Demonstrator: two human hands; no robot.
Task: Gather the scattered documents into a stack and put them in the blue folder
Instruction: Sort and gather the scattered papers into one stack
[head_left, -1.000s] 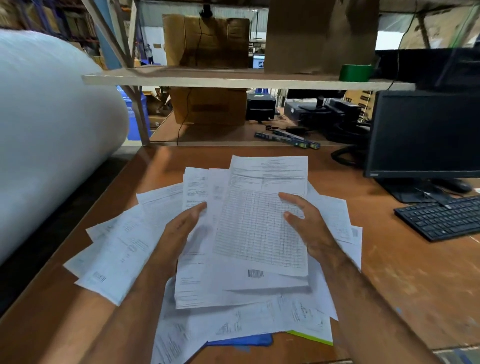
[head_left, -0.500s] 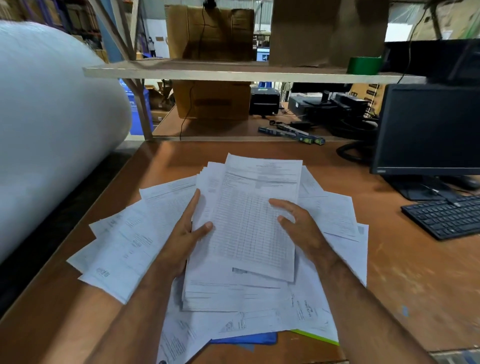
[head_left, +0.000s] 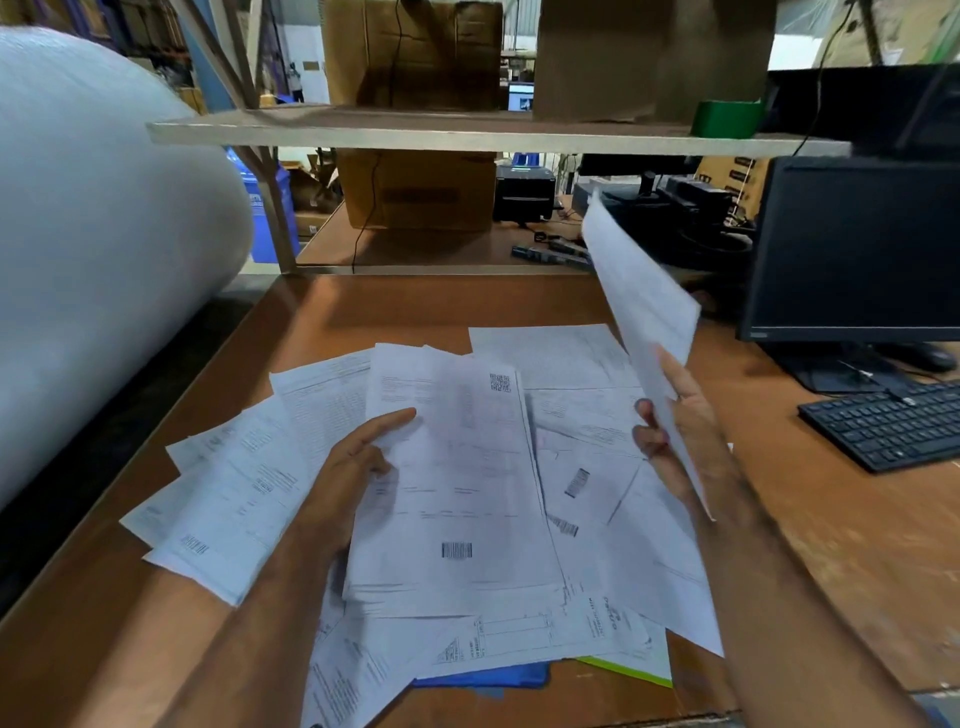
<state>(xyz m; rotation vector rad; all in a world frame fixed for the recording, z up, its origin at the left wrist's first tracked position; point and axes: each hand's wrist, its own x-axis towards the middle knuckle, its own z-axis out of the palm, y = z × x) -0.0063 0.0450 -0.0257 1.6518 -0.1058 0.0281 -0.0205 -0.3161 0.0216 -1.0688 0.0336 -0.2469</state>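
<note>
From the head camera: the right hand (head_left: 675, 431) pinches one sheet (head_left: 641, 306) between thumb and fingers, lifted on edge above the right part of the desk (head_left: 467, 301). The left hand (head_left: 353, 467) curls round the left edge of a gathered stack (head_left: 457, 493) mid-desk (loose documents (head_left: 234, 493) fan out leftward). The blue folder (head_left: 488, 678) peeks out under the papers at the near edge.

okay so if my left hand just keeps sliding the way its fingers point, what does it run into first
Probably nothing solid: the left hand points up and right across the top sheet it grips, toward more loose papers and bare desk. Depth is uncertain.
</note>
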